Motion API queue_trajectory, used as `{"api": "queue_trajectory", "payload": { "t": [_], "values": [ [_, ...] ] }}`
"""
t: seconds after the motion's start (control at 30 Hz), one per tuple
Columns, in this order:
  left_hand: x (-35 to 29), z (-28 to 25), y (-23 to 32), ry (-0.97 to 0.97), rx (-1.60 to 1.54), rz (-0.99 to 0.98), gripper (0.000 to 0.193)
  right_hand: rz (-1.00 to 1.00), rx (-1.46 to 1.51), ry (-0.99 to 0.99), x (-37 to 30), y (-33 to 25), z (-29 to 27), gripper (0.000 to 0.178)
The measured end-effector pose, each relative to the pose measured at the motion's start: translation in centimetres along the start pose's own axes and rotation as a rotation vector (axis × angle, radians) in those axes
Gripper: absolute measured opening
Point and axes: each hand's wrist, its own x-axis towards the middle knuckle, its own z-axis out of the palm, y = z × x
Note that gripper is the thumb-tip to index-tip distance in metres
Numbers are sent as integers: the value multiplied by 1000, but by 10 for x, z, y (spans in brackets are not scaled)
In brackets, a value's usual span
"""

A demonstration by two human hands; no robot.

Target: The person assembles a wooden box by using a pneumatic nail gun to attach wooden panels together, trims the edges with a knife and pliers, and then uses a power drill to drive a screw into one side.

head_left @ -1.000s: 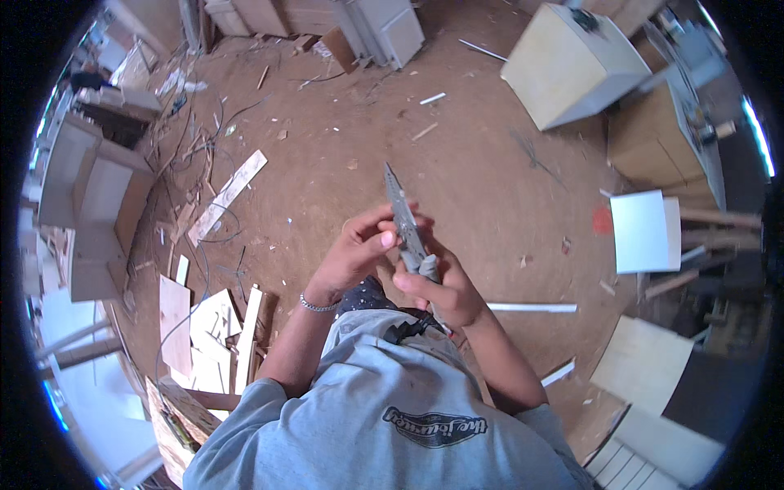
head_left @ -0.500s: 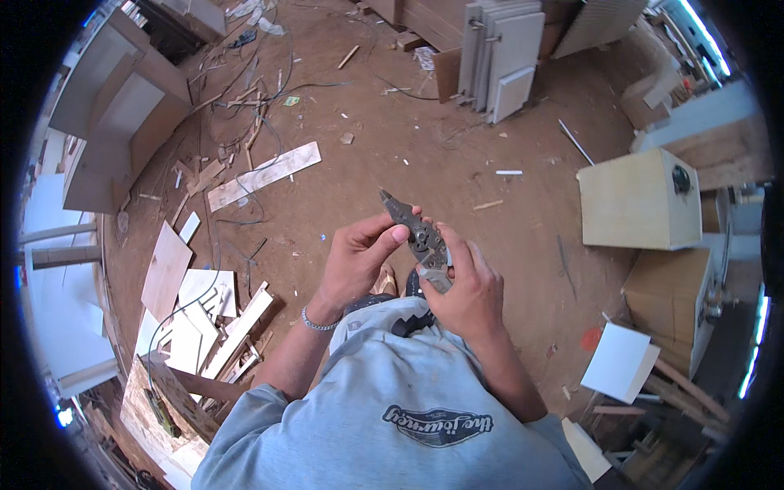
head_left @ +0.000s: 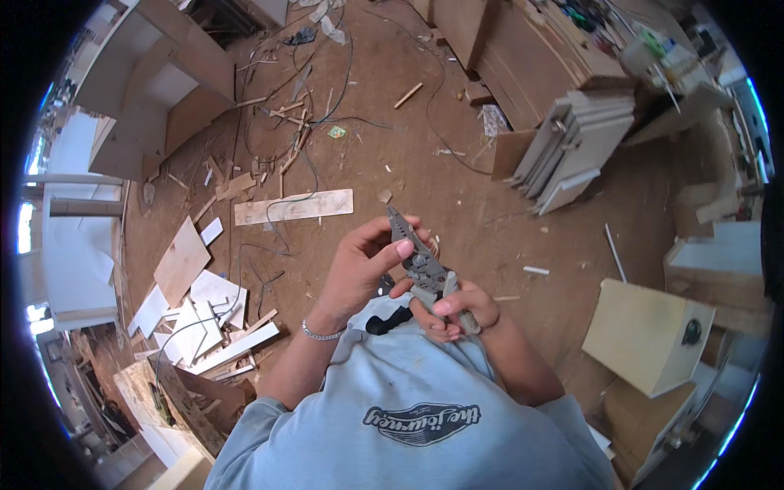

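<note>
Head view: person stands over a brown dusty workshop floor [head_left: 457, 204], both hands up in front of the chest w/ a grey metal plier-type multi-tool [head_left: 420, 261] between them. Right hand [head_left: 457, 310] is wrapped round the tool's lower handles, fingers curled tight and clamped on it, thumb across the front. Left hand [head_left: 363, 265] comes in from the side, fingers together and bent, fingertips and thumb pressing on the tool's upper part near the pivot; thin silver bracelet [head_left: 320, 333] on that wrist. Tool's narrow nose points up and slightly left, away from the body, just above the light blue T-shirt [head_left: 408, 408]. A black object shows under the hands, against the shirt; can't tell what it is. Floor beyond: long pale wooden plank [head_left: 294, 207] lies flat just up-left of the hands, dark cables [head_left: 306, 175] looping across near it. Left side: scattered white and tan board offcuts [head_left: 196, 286]. Upper right: stack of grey-white panels [head_left: 572, 151] leaning on brown cabinet boards. Right: pale wooden box w/ a dark round fitting [head_left: 649, 335], well apart from the hands. Upper left: open plywood cabinet carcass [head_left: 155, 90].
</note>
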Motion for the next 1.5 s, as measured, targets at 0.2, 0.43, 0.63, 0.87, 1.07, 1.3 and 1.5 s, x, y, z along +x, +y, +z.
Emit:
{"api": "queue_trajectory", "payload": {
  "t": [0.2, 0.43, 0.63, 0.87, 1.07, 1.3, 1.5],
  "values": [
    [136, -16, 68, -35, -52, -165, 28, 109, 29, -17, 82, -129, -50, 60],
    [317, -50, 137, 115, 122, -138, 20, 103, -344, 133, 204, -277, -109, 29],
    [482, -60, 211, -71, 223, -195, 21, -77, -217, 362, 281, -391, -117, 26],
    [681, 7, 238, -473, 473, -66, 39, -468, -227, 492, 300, -492, -182, 42],
    [951, 92, 168, -504, 1356, 273, 42, -511, -117, 1175, 287, -574, -321, 29],
    [1134, 123, 110, -605, 2061, 776, 88, -771, 452, 1312, 241, -690, -377, 22],
    [1137, 117, 104, -666, 1886, 514, 88, -670, 74, 1628, 260, -743, -399, 27]
  ]
}}
